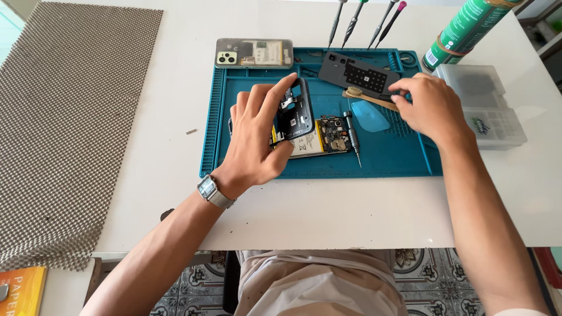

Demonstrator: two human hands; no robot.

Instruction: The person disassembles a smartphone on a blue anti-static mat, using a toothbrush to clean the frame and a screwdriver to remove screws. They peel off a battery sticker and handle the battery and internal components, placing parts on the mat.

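My left hand (257, 137) grips a dark phone frame piece (294, 114), tilted up off an opened phone (325, 137) whose battery and circuit board show. The phone lies on a blue repair mat (386, 155). My right hand (430, 105) rests at the mat's right side, fingertips on a wooden-handled brush (363, 96) that leans against a dark grey back cover (357, 73). A small screwdriver (352, 136) lies just right of the phone, and a blue plastic pick (370, 115) sits beside it.
A second phone with a clear back (253, 52) lies at the mat's top left. Several screwdrivers (363, 20) stand behind the mat. A green can (465, 29) and a clear plastic box (489, 102) are at the right. A woven grey mat (64, 117) covers the table's left.
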